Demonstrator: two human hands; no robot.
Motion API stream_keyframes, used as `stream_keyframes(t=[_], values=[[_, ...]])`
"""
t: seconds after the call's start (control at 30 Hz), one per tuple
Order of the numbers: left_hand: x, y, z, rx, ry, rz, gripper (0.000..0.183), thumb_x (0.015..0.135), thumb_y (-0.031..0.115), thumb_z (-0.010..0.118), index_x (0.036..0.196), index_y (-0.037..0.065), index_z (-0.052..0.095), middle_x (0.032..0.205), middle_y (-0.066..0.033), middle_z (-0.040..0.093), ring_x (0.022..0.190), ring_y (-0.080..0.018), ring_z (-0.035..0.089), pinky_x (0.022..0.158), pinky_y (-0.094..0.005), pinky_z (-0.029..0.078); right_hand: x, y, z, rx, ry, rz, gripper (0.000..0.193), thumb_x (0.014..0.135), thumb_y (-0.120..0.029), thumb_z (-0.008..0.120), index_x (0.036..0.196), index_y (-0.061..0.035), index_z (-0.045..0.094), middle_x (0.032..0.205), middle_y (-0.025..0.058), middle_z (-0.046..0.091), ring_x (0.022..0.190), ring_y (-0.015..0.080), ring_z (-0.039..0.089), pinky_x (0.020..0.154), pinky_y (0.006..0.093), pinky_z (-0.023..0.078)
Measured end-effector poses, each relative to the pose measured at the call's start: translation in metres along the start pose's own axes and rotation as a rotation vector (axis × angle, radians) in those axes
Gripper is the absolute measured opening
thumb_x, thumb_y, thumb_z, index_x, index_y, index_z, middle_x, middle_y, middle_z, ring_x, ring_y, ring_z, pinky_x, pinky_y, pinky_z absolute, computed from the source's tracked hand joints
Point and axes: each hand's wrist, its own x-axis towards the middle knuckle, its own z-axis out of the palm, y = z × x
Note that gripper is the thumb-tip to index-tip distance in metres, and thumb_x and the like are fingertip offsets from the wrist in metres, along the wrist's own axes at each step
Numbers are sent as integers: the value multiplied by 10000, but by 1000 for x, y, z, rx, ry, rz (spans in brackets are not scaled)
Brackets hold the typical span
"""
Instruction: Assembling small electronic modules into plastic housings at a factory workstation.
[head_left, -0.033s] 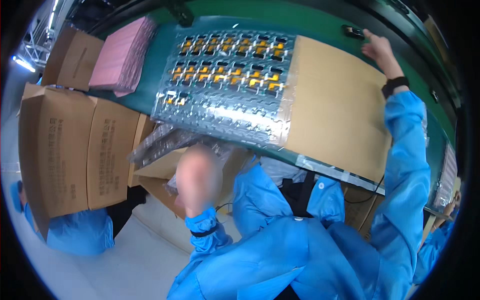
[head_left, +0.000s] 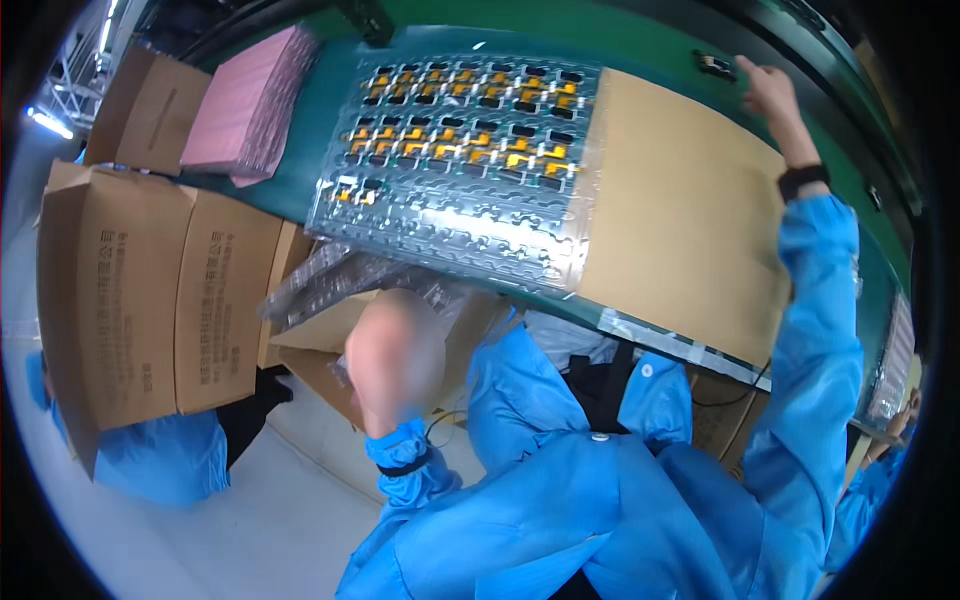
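Observation:
At the far right of the green work surface, my right hand [head_left: 770, 98] reaches out with its index finger extended beside a small black part [head_left: 715, 65]. A narrow gap seems to separate fingertip and part. Low in front of the bench edge is my left hand [head_left: 388, 355], above an open cardboard box [head_left: 320, 355]; its fingers are blurred, so what it holds cannot be told. A clear plastic blister tray [head_left: 460, 225] lies on the bench. Rows of small black-and-orange electronic parts [head_left: 440, 145] fill its far pockets, with a couple more at the left of the nearer rows.
Brown cardboard [head_left: 690, 215] lies flat right of the tray. A stack of pink sheets in bubble wrap [head_left: 240, 105] stands at the back left. Large cartons [head_left: 130, 300] crowd the left side. Clear plastic packaging [head_left: 345, 280] pokes from the open box. Another person's blue sleeve [head_left: 860, 505] shows at far right.
The whole view has shifted very slightly, so the tray, the black part and my right hand appear a little farther right. No grasp or release is visible.

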Motion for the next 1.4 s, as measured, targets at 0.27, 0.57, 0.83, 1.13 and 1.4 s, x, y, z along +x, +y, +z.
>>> stream_keyframes(t=[0.27,0.57,0.83,1.13,1.4], values=[[64,26,13,998,141,542,194,935,63,585,1115,-3,609,1109,-129,625,994,-177,595,850,-293,453,-167,-108,-25,84,-325,-495,498,1009,-373,507,1398,-63,496,1277,83,598,1090,135,592,876,254,455],[91,48,-22,1241,342,513,219,899,120,658,1084,5,682,895,-131,726,908,-180,682,815,-332,515,-262,-47,-115,-79,-488,-763,562,970,-372,514,1405,-25,435,1378,183,494,1241,266,541,1033,376,455],[160,17,-37,1496,87,594,234,863,236,674,948,21,709,1001,-178,660,981,-355,610,853,-405,477,-333,-43,-53,291,-433,-160,233,875,-30,586,1099,35,585,1040,120,627,943,171,625,806,270,486],[182,19,-70,1448,67,431,281,964,211,610,1120,-18,651,1043,-107,641,978,-201,610,878,-316,462,-297,55,-94,-700,311,-434,221,776,-52,710,983,0,652,935,151,612,894,355,604,764,411,492],[121,37,14,1364,179,495,259,969,205,607,1125,6,655,1080,-80,656,1000,-179,601,908,-316,449,-269,78,-91,-871,458,-408,211,770,-58,741,957,0,661,843,100,630,819,268,620,718,342,491]])
